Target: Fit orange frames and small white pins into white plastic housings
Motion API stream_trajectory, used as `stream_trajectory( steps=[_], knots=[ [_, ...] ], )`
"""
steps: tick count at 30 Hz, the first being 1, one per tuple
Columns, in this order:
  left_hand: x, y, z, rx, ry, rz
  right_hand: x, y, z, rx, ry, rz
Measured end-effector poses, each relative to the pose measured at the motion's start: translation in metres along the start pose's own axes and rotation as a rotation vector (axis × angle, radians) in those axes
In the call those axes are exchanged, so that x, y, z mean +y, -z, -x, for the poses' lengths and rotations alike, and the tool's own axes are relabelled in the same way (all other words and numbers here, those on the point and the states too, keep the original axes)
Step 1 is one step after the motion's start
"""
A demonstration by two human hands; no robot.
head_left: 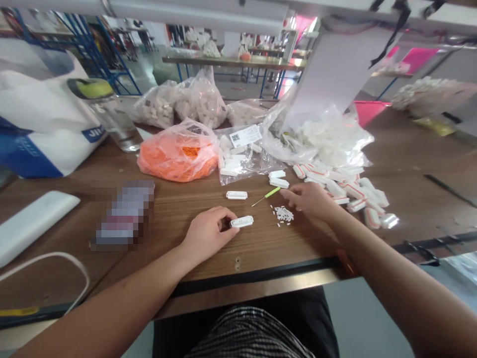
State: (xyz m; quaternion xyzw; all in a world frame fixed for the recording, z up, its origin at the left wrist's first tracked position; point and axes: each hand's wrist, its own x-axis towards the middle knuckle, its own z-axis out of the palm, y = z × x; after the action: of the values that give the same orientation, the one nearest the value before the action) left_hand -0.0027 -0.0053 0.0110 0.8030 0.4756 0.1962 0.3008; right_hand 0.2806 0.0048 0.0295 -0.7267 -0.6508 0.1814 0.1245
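My left hand (208, 232) rests on the wooden table (208, 258) with its fingers curled round a small white plastic housing (242, 222). My right hand (311, 200) reaches forward over the table, fingers bent and pointing left toward a thin green-handled tool (267, 195); what its fingertips hold, if anything, is hidden. Just below that hand lies a little heap of tiny white pieces (283, 214). Another white housing (236, 195) lies alone further back, and two more (278, 178) sit beside the tool's handle.
An orange-filled plastic bag (179, 154), clear bags of white parts (238, 156) and a pile of white and red-striped housings (350, 191) lie behind. A water bottle (110, 117) and white-blue bag (40, 124) stand far left. A white flat object (30, 223) lies left.
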Motion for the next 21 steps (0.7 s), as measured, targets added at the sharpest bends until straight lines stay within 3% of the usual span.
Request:
stream_trajectory(
  steps=[3, 6, 11, 21],
  knots=[
    [0.002, 0.000, 0.002, 0.009, 0.002, 0.003, -0.023, -0.010, -0.025, -0.031, -0.044, 0.135],
    [0.002, 0.000, 0.003, 0.009, 0.032, 0.026, -0.032, -0.015, -0.042, -0.073, -0.078, 0.190],
    [0.001, -0.002, 0.004, 0.018, 0.050, 0.050, -0.037, -0.019, -0.057, -0.241, -0.146, -0.096],
    [0.001, -0.002, 0.005, 0.013, 0.061, 0.054, -0.053, -0.024, -0.071, -0.172, -0.200, -0.417]
  ],
)
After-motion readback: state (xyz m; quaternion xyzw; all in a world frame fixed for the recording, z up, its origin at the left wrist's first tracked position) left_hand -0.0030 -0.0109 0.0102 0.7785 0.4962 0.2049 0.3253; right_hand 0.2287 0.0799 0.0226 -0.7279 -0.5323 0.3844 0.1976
